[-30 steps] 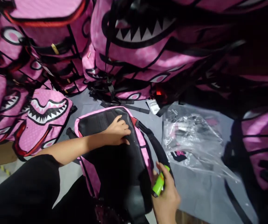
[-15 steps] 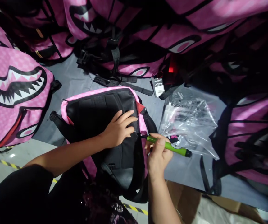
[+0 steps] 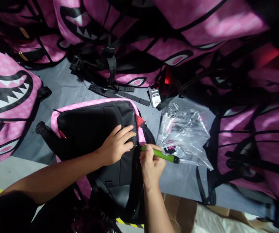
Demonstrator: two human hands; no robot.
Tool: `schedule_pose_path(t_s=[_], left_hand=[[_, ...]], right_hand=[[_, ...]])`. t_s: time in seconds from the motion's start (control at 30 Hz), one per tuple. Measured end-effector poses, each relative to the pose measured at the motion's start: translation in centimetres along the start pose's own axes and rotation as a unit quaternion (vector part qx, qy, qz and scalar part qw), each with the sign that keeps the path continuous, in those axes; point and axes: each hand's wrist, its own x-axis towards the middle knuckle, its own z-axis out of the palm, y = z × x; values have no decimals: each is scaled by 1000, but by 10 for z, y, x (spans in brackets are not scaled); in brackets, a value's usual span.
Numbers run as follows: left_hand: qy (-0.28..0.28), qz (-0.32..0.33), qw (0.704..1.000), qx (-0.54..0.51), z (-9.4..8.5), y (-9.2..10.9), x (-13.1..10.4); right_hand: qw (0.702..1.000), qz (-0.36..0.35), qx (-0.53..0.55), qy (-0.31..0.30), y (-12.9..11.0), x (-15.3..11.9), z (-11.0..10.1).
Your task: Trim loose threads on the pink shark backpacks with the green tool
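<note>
A black and pink backpack (image 3: 88,126) lies with its black side up at the front edge of the grey-covered table. Across the right part of its black panel, my left hand (image 3: 116,145) rests flat with its fingers spread. My right hand (image 3: 152,163) is closed round a green pen-like tool (image 3: 162,154) with a black end. The tool's tip meets the bag's right edge, beside the pink trim; the exact contact point is too small to make out. Just right of my right hand lies a clear plastic bag (image 3: 185,129) with printing on it.
Pink shark-face backpacks (image 3: 5,90) stand at the left, along the back and at the right (image 3: 238,142). Black straps and a white tag (image 3: 155,98) lie behind the backpack. Cardboard (image 3: 178,210) shows below the table's front edge at the right.
The whole view has shifted, so the bags and table sit further left and slightly lower. The green tool is held closer against the backpack's right edge. My left hand stays on the panel.
</note>
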Motion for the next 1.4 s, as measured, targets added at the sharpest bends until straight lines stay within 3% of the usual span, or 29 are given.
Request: schedule_pose_path(t_s=[0.37,0.77,0.93,1.4], left_hand=[[-25,-12,999,18,0,2,4],[-13,-6,999,44,4,1,3],[5,-3,999,46,6,1,2],[-13,-2,998,63,4,2,5]], right_hand=[[999,21,30,-4,2,2,2],[998,-29,-43,-27,10,6,1],[999,-20,-37,-20,11,7,3],[999,43,-24,-7,4,8,7]])
